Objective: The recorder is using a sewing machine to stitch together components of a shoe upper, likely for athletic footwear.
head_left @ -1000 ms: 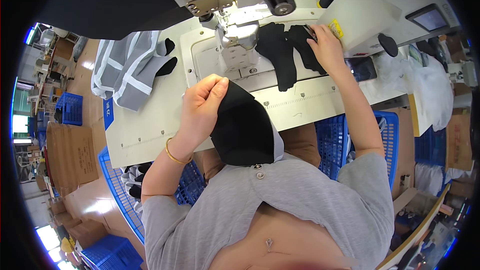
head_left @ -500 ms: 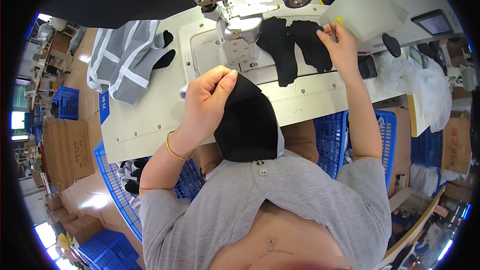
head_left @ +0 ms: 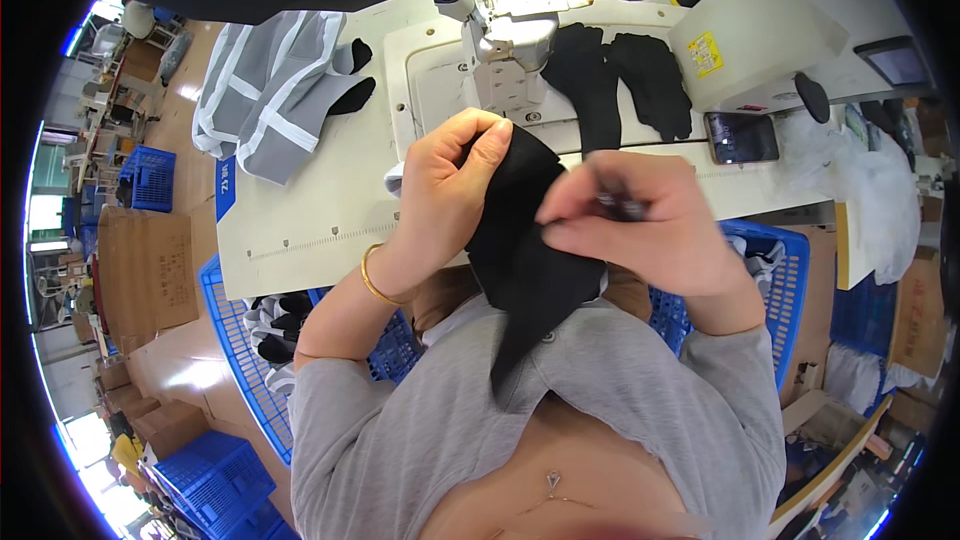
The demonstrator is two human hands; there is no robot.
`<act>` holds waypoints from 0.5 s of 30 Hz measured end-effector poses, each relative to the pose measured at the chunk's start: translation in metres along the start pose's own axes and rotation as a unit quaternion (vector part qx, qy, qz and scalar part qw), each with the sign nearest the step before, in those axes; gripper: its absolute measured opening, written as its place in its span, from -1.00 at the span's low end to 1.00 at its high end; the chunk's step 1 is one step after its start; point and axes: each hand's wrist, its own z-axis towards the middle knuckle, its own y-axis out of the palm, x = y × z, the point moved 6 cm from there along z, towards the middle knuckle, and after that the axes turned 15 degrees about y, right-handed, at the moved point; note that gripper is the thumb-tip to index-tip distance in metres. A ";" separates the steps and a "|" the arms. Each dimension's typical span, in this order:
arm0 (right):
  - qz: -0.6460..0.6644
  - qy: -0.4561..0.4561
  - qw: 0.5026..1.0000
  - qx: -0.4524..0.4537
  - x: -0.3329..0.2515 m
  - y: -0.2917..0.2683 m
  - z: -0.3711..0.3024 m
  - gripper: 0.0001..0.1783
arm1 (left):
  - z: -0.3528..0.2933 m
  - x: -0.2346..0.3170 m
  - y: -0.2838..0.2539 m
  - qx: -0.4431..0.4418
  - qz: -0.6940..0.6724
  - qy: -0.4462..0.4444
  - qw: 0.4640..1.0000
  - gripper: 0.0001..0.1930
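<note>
A: Left hand (head_left: pixel 445 190) pinches the black fabric piece (head_left: pixel 525 250) at its 10 o'clock edge; right hand (head_left: pixel 640 230) clamps the 2 o'clock side, above the lap.

B: Loose grip could let it slide off toward the blue basket (head_left: pixel 235 340).

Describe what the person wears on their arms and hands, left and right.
Both forearms are bare below short grey sleeves; the left sleeve and the right sleeve belong to one grey top. The left hand has a thin gold bangle at the wrist. The right hand shows no glove, and its fingertips are blurred.
</note>
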 end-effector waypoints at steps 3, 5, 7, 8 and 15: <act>-0.103 0.060 0.986 0.114 0.019 -0.002 0.026 -0.77 | -0.004 -0.001 0.003 0.007 -0.071 -0.063 0.995 -0.81; -0.090 0.077 0.988 0.097 0.026 -0.004 0.033 -0.74 | -0.010 -0.005 0.004 0.013 -0.139 -0.092 0.986 -0.83; -0.114 0.051 0.988 0.090 0.025 -0.004 0.034 -0.74 | -0.011 -0.004 0.003 0.006 -0.057 -0.049 0.997 -0.84; -0.111 0.051 0.988 0.092 0.025 -0.004 0.033 -0.74 | -0.010 0.000 0.002 0.000 0.023 -0.002 1.000 -0.84; -0.092 0.061 0.988 0.106 0.035 -0.011 0.024 -0.74 | -0.011 0.000 0.003 0.010 -0.002 0.004 1.000 -0.83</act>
